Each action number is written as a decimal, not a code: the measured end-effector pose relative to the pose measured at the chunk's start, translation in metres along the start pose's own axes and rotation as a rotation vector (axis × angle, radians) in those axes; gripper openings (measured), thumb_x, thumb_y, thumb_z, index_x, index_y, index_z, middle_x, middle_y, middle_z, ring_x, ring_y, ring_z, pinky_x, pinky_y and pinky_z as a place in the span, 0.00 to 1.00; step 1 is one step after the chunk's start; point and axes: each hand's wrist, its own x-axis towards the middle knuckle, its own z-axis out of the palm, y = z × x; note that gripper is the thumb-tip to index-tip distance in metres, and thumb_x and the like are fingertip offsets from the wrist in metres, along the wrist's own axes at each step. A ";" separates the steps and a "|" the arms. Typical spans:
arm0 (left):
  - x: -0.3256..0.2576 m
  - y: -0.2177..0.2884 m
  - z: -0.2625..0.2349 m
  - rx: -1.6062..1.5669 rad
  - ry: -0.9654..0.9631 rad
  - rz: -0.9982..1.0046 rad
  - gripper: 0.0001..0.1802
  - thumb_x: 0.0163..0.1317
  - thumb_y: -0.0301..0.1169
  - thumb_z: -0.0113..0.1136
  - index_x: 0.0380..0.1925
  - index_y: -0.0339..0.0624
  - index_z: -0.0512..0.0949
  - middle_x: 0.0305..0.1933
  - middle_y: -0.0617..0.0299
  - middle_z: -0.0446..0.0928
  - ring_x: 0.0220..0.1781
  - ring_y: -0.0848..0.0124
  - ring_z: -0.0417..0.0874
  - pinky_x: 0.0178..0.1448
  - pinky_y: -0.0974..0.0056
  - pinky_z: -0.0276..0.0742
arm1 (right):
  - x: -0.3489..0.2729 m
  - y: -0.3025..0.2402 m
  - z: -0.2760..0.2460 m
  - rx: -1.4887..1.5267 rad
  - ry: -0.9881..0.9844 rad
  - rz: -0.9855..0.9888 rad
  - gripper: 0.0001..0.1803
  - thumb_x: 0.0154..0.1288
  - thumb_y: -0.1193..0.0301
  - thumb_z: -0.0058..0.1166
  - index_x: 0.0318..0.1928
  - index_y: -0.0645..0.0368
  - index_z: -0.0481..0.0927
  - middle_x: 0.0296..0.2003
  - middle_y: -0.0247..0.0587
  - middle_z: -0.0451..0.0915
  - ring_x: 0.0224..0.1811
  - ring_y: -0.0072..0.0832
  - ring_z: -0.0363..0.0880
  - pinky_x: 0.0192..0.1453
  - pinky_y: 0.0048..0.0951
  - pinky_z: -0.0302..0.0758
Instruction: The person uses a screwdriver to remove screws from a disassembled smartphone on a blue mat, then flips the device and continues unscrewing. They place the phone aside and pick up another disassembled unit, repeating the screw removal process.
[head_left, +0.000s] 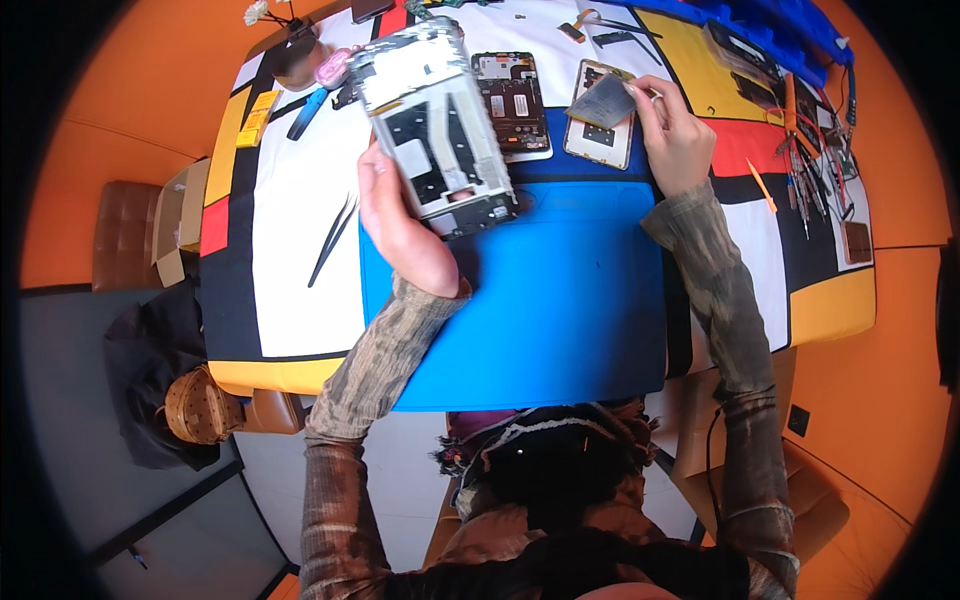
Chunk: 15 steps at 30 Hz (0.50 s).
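My left hand (400,230) is closed round the lower left edge of a phone frame (425,150), raised and tilted above the blue mat (520,310). The frame shows a silvery upper part, a black and white middle and a pale ribbon strip; its top is blurred. My right hand (680,145) pinches the right corner of a thin dark grey rectangle (600,102), which looks like a phone battery. This piece lies tilted over a white-rimmed phone shell (607,155). Between my hands, an opened phone (520,115) with dark insides lies partly behind the held frame.
Black tweezers (331,243) lie left of the mat, with a yellow box (257,118) and a blue-handled tool (306,113) farther back. To the right are an orange stick (761,186) and several screwdrivers (797,185). A blue tray (770,30) borders the far right.
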 end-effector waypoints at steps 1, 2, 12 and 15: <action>0.001 0.004 -0.003 0.019 -0.012 0.010 0.16 0.72 0.34 0.37 0.46 0.34 0.71 0.41 0.59 0.75 0.43 0.75 0.75 0.52 0.71 0.69 | 0.001 0.001 0.002 -0.016 -0.009 -0.021 0.06 0.66 0.67 0.56 0.42 0.51 0.79 0.17 0.35 0.79 0.17 0.25 0.80 0.18 0.25 0.68; 0.003 0.009 -0.006 0.045 -0.009 0.009 0.16 0.72 0.34 0.37 0.46 0.34 0.71 0.41 0.60 0.75 0.43 0.75 0.76 0.52 0.71 0.69 | 0.003 0.002 0.004 -0.026 -0.027 -0.043 0.06 0.66 0.67 0.56 0.42 0.51 0.78 0.18 0.36 0.80 0.17 0.26 0.80 0.18 0.26 0.69; -0.080 0.062 -0.074 0.087 -0.114 -0.667 0.09 0.72 0.38 0.46 0.40 0.45 0.69 0.35 0.66 0.76 0.32 0.79 0.79 0.33 0.71 0.78 | 0.057 0.059 0.033 -0.307 -0.447 -0.090 0.09 0.71 0.61 0.46 0.41 0.50 0.75 0.18 0.41 0.78 0.20 0.37 0.79 0.25 0.36 0.73; -0.102 0.064 -0.081 0.219 -0.107 -0.769 0.08 0.73 0.37 0.46 0.42 0.46 0.68 0.33 0.66 0.76 0.28 0.79 0.79 0.25 0.73 0.77 | 0.057 0.072 0.044 -0.309 -0.603 0.033 0.09 0.72 0.62 0.45 0.41 0.50 0.76 0.17 0.35 0.78 0.15 0.27 0.78 0.25 0.31 0.73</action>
